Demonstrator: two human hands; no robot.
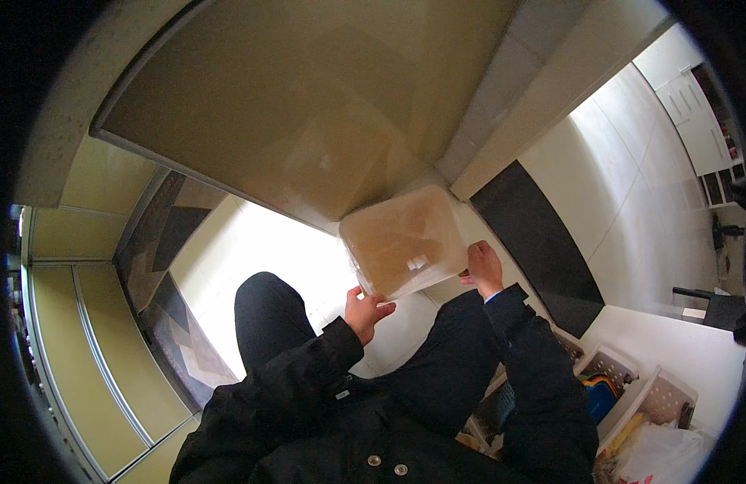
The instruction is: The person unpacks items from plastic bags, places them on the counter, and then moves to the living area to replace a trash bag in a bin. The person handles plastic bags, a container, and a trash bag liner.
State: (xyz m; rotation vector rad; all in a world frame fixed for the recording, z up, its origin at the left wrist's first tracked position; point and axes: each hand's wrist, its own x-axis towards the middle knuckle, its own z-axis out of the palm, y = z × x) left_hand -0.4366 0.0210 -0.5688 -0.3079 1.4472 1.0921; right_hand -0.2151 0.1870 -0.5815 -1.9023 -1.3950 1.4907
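A shallow, rounded translucent plastic container or lid (403,239) is held over the tiled floor, between my knees and the beige panel beyond. Which of the two it is, I cannot tell. My left hand (366,311) grips its near left corner, thumb pointing right along the edge. On the opposite side, my right hand (485,269) pinches the right edge, its fingertips partly hidden behind the rim. A small white patch (417,262) shows on its surface near the front.
The large beige panel (300,91) rises close ahead. Patterned mats (167,242) lie left, before yellowish cabinet fronts (101,339). A dark mat (539,242) is at right. Perforated plastic baskets (657,396) and a white plastic bag (657,454) stand by my right arm.
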